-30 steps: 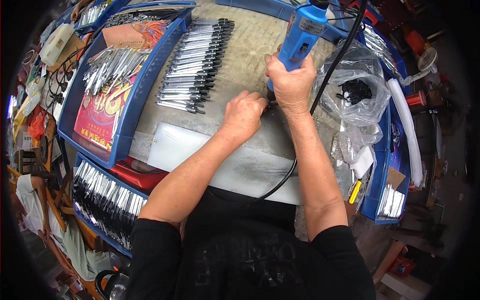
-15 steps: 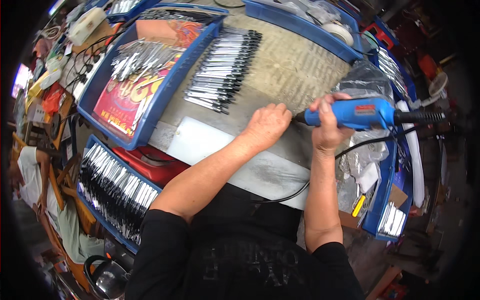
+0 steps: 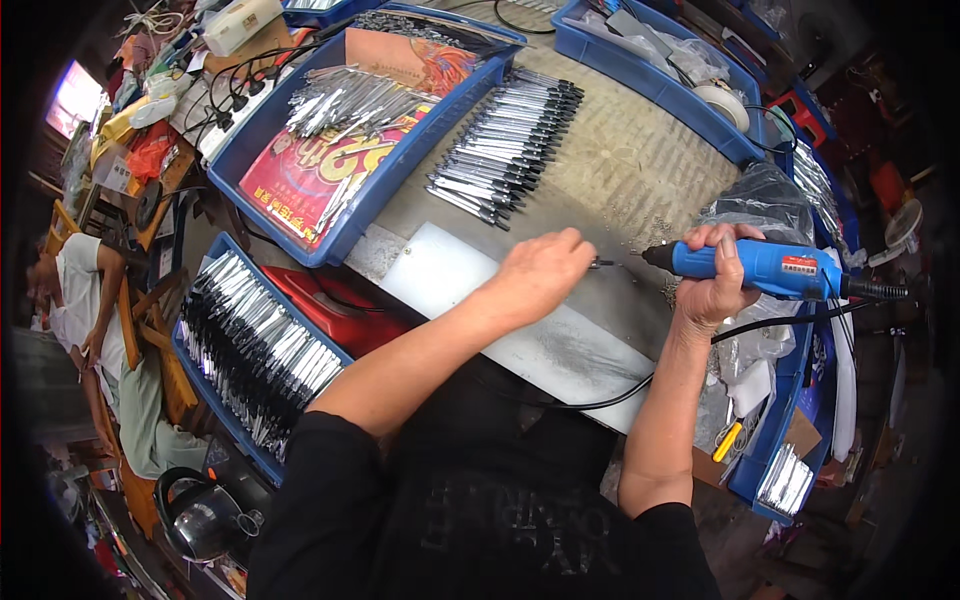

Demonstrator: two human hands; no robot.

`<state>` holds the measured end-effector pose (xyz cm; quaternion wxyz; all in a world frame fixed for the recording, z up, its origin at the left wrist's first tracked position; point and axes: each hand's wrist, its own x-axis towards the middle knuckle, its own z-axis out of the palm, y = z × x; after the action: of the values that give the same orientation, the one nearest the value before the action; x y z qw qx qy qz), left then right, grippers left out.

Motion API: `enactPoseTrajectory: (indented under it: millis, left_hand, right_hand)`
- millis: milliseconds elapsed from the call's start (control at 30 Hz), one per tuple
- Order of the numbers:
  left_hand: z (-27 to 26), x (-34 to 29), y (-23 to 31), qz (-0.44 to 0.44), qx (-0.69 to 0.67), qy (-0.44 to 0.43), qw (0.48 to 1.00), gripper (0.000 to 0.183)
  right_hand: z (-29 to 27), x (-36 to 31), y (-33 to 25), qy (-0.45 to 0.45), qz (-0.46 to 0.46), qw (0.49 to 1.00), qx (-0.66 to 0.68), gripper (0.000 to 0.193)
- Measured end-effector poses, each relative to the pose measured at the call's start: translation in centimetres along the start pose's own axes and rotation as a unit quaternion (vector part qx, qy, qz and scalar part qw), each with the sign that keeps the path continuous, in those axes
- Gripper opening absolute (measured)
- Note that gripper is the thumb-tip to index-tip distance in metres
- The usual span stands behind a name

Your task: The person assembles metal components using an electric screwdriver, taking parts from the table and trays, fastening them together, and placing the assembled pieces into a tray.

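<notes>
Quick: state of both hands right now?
Left hand: closed, holding a thin dark-tipped piece, mostly hidden by the fingers.
Right hand: closed around a blue corded power tool.

Workbench: flat panel along its near edge.
Row of pens: on the workbench, beyond the left hand.
Left hand: slim part in its fingers, facing the screwdriver bit.
Electric screwdriver: in the right hand, pointing left.
Large tray: left of the row; metal tubes inside.
Lower tray: left of the panel; pens within.
Kettle: nearer than the lower tray.
Far tray: at back; tape roll inside.
Right tray: right of the right forearm.
</notes>
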<state>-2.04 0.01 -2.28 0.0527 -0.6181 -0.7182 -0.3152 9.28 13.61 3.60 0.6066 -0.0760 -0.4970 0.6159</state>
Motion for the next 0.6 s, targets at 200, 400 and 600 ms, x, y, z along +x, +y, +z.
enactPoseTrajectory:
  millis: [200,400,600]
  left_hand:
    - [-5.1,-3.9,-4.2,-0.035,0.004,0.010,0.999,0.018]
    - [-9.1,-7.2,-4.8,-0.091,0.063,0.044,0.993,0.018]
    - [-10.9,-10.3,-3.9,-0.101,0.027,0.037,0.994,0.019]
  right_hand:
    - [-0.4,0.2,0.1,0.015,0.005,0.999,-0.035,0.034]
    - [-1.4,0.8,0.5,0.024,0.015,0.999,0.037,0.035]
    - [-2.5,1.0,0.7,0.013,0.036,0.996,0.075,0.032]
